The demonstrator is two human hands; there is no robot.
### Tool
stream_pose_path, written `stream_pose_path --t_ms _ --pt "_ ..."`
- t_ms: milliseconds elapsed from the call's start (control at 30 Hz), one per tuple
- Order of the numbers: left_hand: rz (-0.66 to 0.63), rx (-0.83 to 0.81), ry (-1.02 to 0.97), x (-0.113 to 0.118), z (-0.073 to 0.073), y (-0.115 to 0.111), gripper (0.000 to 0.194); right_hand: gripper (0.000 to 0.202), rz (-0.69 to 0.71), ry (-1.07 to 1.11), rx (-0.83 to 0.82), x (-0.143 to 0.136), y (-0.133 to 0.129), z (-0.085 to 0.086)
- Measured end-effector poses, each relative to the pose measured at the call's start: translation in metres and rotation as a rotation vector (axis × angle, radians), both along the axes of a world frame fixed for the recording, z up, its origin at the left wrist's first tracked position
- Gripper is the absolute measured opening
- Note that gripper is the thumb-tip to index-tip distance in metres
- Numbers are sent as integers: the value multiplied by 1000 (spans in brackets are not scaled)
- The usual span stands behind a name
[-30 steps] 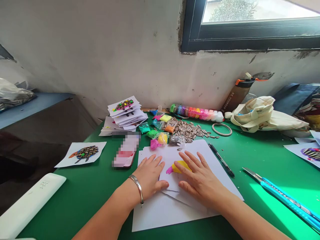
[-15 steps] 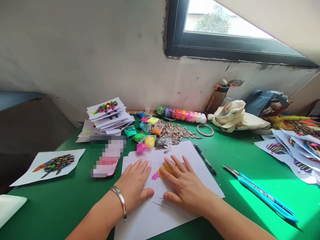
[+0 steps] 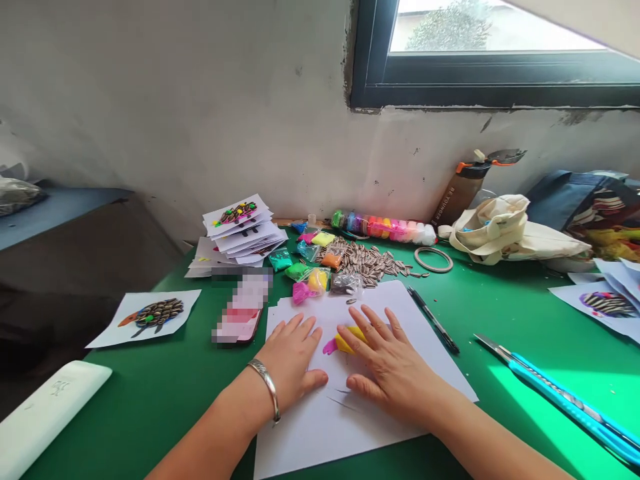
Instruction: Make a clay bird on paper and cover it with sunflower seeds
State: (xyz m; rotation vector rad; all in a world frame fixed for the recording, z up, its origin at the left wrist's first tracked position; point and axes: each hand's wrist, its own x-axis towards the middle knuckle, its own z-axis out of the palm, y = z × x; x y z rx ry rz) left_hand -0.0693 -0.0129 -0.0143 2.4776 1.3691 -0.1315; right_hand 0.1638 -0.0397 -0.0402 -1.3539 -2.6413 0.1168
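White paper sheets (image 3: 300,433) lie on the green table in front of me. My left hand (image 3: 293,360) rests flat on their left side, fingers stretched out, a silver bracelet on its wrist. Spread over the right half is my right hand (image 3: 387,363), its fingers partly covering a yellow clay shape (image 3: 347,341). A pink clay piece (image 3: 330,347) joins the yellow one on its left. Thin dark pencil-like lines show on the paper between my thumbs. Just beyond the sheets lie bags of coloured clay (image 3: 317,281) and a heap of striped sunflower seeds (image 3: 370,261).
A black pen (image 3: 434,321) lies along the paper's right edge, a blue utility knife (image 3: 560,393) farther right. Finished seed pictures (image 3: 243,233) are stacked at the back left, near a phone (image 3: 243,310). A tape ring (image 3: 433,260), brown bottle (image 3: 460,190) and cloth bag (image 3: 493,230) stand behind.
The view has turned left, so everything sits farther right in the picture and more of the white object at the lower left shows. Both hands stay flat on the paper.
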Motion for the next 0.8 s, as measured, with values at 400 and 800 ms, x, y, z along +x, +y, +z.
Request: stream_pose_path --t_ms 400,800 --pt "11 -24 14 2 3 0 63 64 -12 -6 -60 2 1 -2" --pt "31 -33 -15 0 -1 4 60 45 -367 234 95 40 25 1"
